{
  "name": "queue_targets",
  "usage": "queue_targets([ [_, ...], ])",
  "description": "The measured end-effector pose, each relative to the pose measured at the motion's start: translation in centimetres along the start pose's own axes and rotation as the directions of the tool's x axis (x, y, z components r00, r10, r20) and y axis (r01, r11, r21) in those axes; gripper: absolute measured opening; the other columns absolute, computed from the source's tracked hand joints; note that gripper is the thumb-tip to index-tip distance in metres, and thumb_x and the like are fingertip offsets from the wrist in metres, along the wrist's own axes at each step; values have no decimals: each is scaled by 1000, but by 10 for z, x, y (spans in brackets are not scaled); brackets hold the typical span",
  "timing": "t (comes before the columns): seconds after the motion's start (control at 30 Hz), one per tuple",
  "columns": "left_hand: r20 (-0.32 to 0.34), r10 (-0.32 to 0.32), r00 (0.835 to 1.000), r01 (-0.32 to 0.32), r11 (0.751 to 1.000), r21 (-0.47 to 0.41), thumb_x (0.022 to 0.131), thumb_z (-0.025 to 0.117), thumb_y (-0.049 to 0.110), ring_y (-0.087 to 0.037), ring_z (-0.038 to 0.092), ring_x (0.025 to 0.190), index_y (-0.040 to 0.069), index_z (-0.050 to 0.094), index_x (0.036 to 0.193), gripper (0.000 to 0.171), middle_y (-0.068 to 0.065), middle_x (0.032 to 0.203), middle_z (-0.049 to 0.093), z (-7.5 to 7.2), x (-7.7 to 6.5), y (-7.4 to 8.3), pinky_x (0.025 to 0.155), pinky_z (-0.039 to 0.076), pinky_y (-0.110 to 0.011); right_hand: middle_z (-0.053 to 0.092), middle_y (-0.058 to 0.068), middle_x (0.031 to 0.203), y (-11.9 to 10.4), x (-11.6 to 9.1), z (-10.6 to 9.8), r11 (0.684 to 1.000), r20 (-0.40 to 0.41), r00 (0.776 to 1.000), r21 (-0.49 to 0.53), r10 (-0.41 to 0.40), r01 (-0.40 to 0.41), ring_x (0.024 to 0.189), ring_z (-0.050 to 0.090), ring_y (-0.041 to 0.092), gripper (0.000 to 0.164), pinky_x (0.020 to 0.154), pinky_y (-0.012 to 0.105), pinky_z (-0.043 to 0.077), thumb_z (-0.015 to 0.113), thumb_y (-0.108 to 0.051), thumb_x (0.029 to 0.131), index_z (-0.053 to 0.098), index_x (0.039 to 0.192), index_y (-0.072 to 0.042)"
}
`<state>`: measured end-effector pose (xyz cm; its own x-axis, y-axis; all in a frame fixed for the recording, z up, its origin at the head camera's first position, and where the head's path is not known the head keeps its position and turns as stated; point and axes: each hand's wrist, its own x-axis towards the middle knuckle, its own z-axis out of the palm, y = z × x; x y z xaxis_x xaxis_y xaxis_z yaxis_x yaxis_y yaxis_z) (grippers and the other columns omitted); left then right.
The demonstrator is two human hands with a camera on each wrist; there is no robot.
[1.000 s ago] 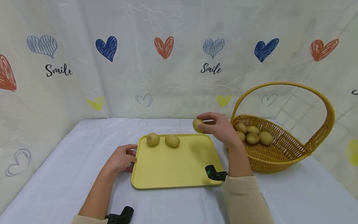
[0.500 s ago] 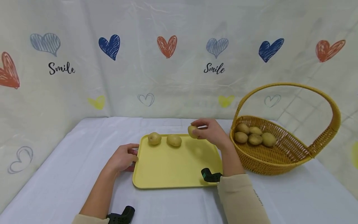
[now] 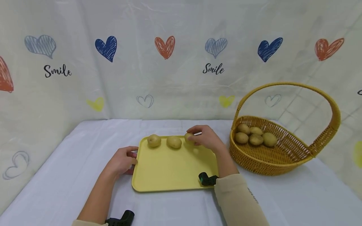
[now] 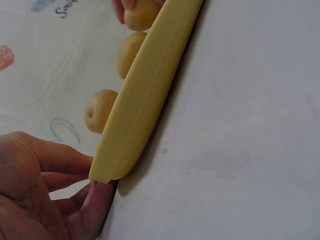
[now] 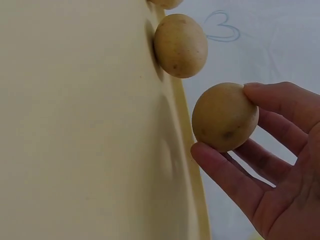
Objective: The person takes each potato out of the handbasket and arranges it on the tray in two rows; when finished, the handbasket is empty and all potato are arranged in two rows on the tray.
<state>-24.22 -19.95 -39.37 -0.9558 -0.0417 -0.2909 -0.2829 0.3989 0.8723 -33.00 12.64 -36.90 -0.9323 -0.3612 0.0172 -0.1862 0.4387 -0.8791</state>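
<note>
In the head view my right hand [image 3: 204, 137] pinches a potato [image 5: 225, 117] between fingers and thumb, over the back edge of a yellow tray [image 3: 172, 171]. The right wrist view shows that potato just above the tray, beside another potato [image 5: 181, 46] but apart from it. Two potatoes lie in a row along the tray's back edge: a left one [image 3: 154, 140] and a middle one [image 3: 173, 142]. My left hand [image 3: 120, 161] holds the tray's left side; the left wrist view shows fingers [image 4: 62, 159] on its rim and others lower against its side.
At the right stands a wicker basket [image 3: 266, 163] with a tall arched handle [image 3: 287, 83]. Several potatoes [image 3: 255, 139] sit in its left part. A white cloth [image 3: 85, 150] covers the table, and a curtain printed with hearts [image 3: 181, 78] hangs behind.
My right hand has moved left and down with the potato, from the tray's back right to beside the middle potato. The left hand stays at the tray's side.
</note>
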Motion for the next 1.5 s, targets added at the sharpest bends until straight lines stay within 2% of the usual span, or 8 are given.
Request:
queue_targets([
  [0.27, 1, -2, 1000, 2, 1000, -1, 91, 57, -4, -24, 59, 95, 3, 44, 154, 65, -16, 121, 53, 0, -1, -1, 69, 61, -35, 63, 21, 133, 5, 3, 8, 999, -6, 1000, -26, 25, -25, 98, 71, 28, 39, 83, 40, 62, 72, -15, 94, 68, 130, 0],
  [0.7, 3, -2, 1000, 1, 1000, 11, 92, 57, -3, -24, 60, 96, 4, 44, 154, 64, -16, 123, 53, -1, 1, -2, 70, 62, -35, 66, 19, 130, 5, 5, 11, 994, -22, 999, -96, 41, -43, 83, 73, 26, 38, 78, 35, 59, 74, -18, 93, 70, 128, -6],
  [1.33, 30, 6, 1000, -5, 999, -33, 91, 57, -5, -24, 59, 92, 3, 42, 155, 66, -18, 128, 53, -3, -1, -1, 69, 61, -36, 65, 22, 130, 0, 1, 8, 994, 21, 999, -102, 33, -31, 86, 69, 29, 35, 79, 41, 59, 75, -17, 92, 72, 125, -7],
  [1.5, 27, 2, 1000, -1, 999, -35, 91, 57, -5, -24, 59, 94, 3, 42, 155, 67, -17, 128, 52, -3, -1, -1, 70, 61, -36, 65, 22, 132, -1, -1, 7, 995, 39, 999, -99, 34, -30, 92, 70, 27, 37, 81, 43, 60, 75, -18, 92, 71, 127, -7],
])
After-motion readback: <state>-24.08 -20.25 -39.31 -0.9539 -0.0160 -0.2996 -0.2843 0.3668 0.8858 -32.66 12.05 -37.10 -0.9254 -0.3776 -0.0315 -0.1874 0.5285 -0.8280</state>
